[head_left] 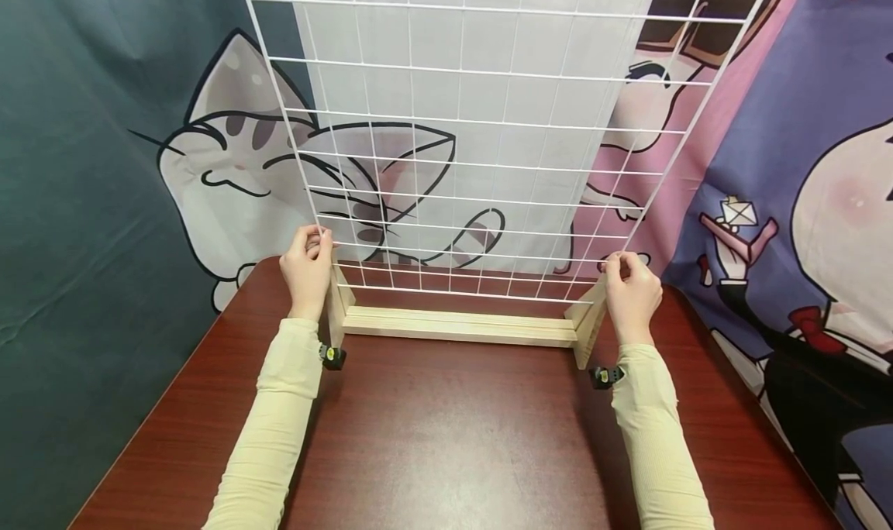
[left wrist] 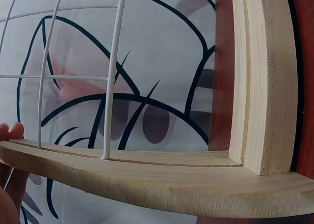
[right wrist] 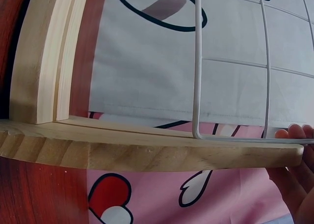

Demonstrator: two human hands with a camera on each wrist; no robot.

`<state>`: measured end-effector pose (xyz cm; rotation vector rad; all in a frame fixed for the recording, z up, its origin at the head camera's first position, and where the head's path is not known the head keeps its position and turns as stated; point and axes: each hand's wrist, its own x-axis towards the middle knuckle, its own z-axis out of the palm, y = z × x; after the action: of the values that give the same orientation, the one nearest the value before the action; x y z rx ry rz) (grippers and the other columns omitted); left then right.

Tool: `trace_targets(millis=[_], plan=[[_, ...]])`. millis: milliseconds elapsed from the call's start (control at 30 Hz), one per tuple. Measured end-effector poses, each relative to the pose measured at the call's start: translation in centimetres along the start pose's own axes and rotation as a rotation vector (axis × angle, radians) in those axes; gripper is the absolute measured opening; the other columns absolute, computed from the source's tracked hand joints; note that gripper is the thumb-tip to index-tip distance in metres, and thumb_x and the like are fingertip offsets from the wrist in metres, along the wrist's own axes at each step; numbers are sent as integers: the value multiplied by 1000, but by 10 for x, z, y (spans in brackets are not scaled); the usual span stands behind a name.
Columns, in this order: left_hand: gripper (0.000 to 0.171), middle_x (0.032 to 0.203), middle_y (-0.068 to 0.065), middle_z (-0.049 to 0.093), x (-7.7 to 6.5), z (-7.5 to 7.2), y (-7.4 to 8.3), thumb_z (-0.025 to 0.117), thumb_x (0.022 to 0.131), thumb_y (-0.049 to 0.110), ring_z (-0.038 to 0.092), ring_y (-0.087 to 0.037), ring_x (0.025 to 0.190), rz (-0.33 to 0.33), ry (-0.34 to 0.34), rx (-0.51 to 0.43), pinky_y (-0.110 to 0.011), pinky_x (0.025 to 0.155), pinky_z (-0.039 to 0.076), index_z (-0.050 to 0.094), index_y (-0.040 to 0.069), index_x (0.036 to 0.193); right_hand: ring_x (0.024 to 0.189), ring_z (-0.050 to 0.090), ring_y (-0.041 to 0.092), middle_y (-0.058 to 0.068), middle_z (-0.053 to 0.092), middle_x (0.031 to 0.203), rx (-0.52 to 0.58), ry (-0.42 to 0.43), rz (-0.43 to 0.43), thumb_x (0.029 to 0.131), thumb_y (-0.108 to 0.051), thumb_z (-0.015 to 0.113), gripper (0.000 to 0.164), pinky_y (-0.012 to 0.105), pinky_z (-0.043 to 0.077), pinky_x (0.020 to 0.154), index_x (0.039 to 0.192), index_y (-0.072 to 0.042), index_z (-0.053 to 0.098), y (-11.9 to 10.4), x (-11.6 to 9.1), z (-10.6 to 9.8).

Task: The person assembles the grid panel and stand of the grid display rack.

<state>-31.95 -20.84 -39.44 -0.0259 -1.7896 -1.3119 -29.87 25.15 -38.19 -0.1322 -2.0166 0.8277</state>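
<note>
A glossy reddish-brown table (head_left: pixel 446 429), its wood grain clearest at the lower left, filled the lower part of the head view and narrowed toward the centre. A pale sheen lay on its bare top at the lower middle. Near its far edge, at mid-frame, stood a pale wooden stand: a left side board (head_left: pixel 336 309), a right side board (head_left: pixel 588 332) and a grooved crossbar (head_left: pixel 460 328) between them.

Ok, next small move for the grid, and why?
Probably ease the wire grid straight down, left hand and right hand level: its bottom wire spans between the wooden side pieces but sits apart from the grooved crossbar.
</note>
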Motion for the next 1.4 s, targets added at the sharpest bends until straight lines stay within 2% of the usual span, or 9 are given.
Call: trace_targets(millis=[233,400,700,900,967,1067,1167,1267,1400], plan=[[22,89,-22,73,1,0,-3,63,93,16,60,16,65,-11,16,-19,-2,66,45,66,-4,101,70,62,32,16,72,78,3,-12,-5,93,-22,54,24,48,39,67,86,-6,70,-1,1,0],[19,88,-26,72,1,1,-3,63,92,10,59,15,63,-22,34,-38,-1,64,44,65,-7,101,71,62,32,16,71,77,1,-16,0,92,-23,54,24,46,39,66,85,-7,70,-1,2,0],[18,89,-29,70,-4,-5,29,60,91,4,60,14,66,-31,24,-34,-2,68,47,64,-11,99,70,62,36,15,70,76,-3,-13,-10,89,-24,57,20,49,39,66,85,-8,69,-2,3,1],[18,91,-32,69,-5,-5,33,60,91,3,59,18,67,-16,15,-46,-2,70,47,64,-13,100,69,61,34,15,69,76,-8,-12,-10,88,-24,58,20,48,39,66,86,-8,68,-1,3,1],[18,91,-32,69,-5,-5,32,60,91,2,60,15,68,-5,13,-56,-2,70,47,63,-13,100,68,60,32,15,69,76,-8,-14,-7,88,-24,58,20,47,39,66,86,-8,68,0,3,1],[18,91,-31,69,-6,-5,30,61,91,2,65,4,70,4,8,-56,-2,70,47,64,-13,100,64,56,24,14,69,76,-11,-11,0,89,-25,57,20,45,39,65,87,-8,69,1,2,0],[18,92,-31,69,-6,-5,29,62,91,2,67,-5,71,3,4,-62,-3,70,48,64,-13,100,61,48,3,14,69,75,-13,-6,11,89,-25,57,21,45,39,64,86,-8,69,2,0,0],[18,92,-31,70,-6,-5,28,62,91,2,65,2,71,0,5,-65,-3,71,48,63,-13,100,59,36,-15,14,69,75,-12,-5,15,89,-26,57,22,45,39,64,86,-8,69,3,0,0],[18,91,-31,69,-7,-5,28,62,91,0,58,16,70,8,12,-71,-3,71,48,63,-14,100,58,31,-22,14,69,75,-6,-11,11,89,-25,57,21,45,39,64,86,-8,69,2,-1,0]])
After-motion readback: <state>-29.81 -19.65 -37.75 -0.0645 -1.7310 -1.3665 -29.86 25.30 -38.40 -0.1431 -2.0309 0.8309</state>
